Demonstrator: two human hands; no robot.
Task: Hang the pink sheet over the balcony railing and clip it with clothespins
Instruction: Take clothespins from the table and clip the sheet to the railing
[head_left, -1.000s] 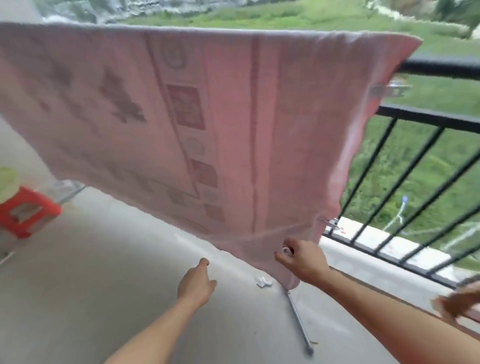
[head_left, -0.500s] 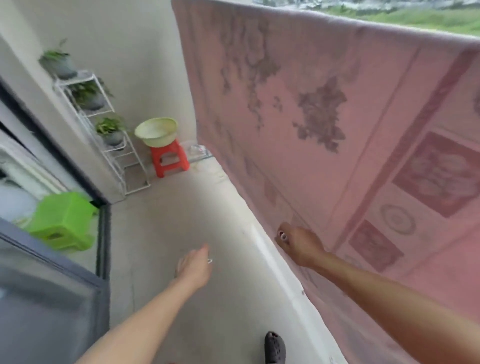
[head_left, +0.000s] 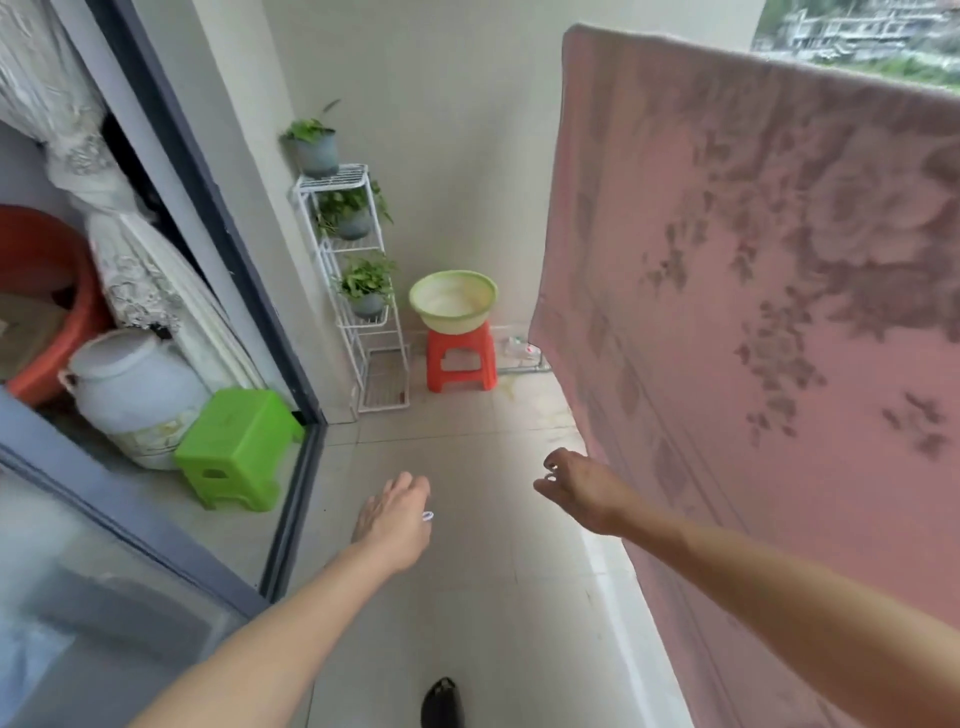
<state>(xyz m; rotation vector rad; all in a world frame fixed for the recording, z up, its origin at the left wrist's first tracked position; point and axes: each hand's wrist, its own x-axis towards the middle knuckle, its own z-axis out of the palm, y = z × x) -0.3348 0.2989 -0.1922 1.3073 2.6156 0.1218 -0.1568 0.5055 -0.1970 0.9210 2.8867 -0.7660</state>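
Observation:
The pink sheet (head_left: 753, 312), printed with darker flowers, hangs down over the balcony railing on the right and hides the rail. My right hand (head_left: 576, 488) is just left of the sheet's lower part, not touching it. Its fingers are loosely curled and apart. My left hand (head_left: 395, 519) hangs over the floor tiles with relaxed fingers and holds nothing. A small pale ring-like thing shows on a finger of each hand. I see no clothespin.
A red stool (head_left: 460, 358) carrying a pale green basin (head_left: 452, 306) stands at the far wall beside a white plant rack (head_left: 358, 291). A green stool (head_left: 241, 447), a white jar (head_left: 135, 389) and a sliding door frame (head_left: 291, 519) lie left. A dark shoe (head_left: 441, 704) is below.
My view has swung left along the balcony. My right hand has let go of the sheet's lower edge and come away from it. The left hand stays free.

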